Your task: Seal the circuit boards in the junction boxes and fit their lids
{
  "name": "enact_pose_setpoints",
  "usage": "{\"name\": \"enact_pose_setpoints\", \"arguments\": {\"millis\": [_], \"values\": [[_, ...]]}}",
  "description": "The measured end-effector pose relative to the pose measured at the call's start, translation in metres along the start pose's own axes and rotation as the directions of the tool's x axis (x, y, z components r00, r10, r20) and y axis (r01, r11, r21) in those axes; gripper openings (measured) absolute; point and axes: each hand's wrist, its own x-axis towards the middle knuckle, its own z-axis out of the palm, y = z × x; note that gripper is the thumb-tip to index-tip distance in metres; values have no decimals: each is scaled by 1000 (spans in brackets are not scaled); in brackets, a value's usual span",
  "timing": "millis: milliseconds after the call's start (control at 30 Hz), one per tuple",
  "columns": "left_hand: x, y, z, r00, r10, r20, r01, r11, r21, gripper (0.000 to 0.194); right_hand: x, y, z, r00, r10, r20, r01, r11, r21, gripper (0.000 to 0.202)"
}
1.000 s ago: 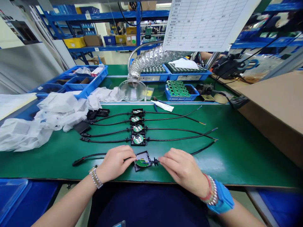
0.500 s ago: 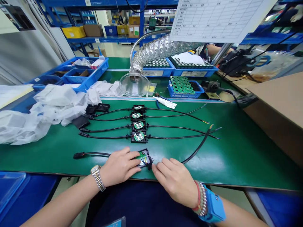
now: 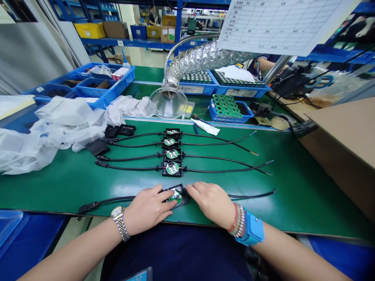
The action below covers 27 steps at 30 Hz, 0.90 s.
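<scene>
A black plastic case (image 3: pixel 184 200) with a round green circuit board (image 3: pixel 175 196) inside lies near the table's front edge. My left hand (image 3: pixel 150 207) holds the case from the left, its fingertips on the board. At the case's right end, my right hand (image 3: pixel 211 202) is closed on the black cable (image 3: pixel 249 196), the pinched part hidden behind its fingers. A second cable (image 3: pixel 113 199) runs left from under my left hand to a black connector (image 3: pixel 88 207). Behind my hands, several similar cases (image 3: pixel 172 168) with boards and cables lie in a column.
White wrapped bundles (image 3: pixel 73 117) and black covers (image 3: pixel 98 147) are at the left. Further back stand a blue divided bin (image 3: pixel 117 88), a fume hood (image 3: pixel 168 103), a white tube (image 3: pixel 206 127) and a blue tray (image 3: pixel 227 117) of green boards. A cardboard box (image 3: pixel 345 148) borders the right side.
My right hand has shifted up and left, closer against the case's end. Its cable has swung down to lie nearly level. The left connector has dropped toward the table's front edge.
</scene>
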Motion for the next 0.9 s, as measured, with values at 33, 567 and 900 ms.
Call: {"name": "enact_pose_setpoints", "arguments": {"millis": [33,567,900], "values": [[0,0,0,1000,-3,2,3,1000,1,27,1,2,0,999,6,34,-6,1000,-6,15],[0,1,6,1000,11,-15,-11,1000,-2,26,16,15,-2,951,-206,229,203,979,36,10],[-1,-5,5,999,35,-13,-35,999,-27,25,6,8,13,987,-114,117,107,992,66,16]]}}
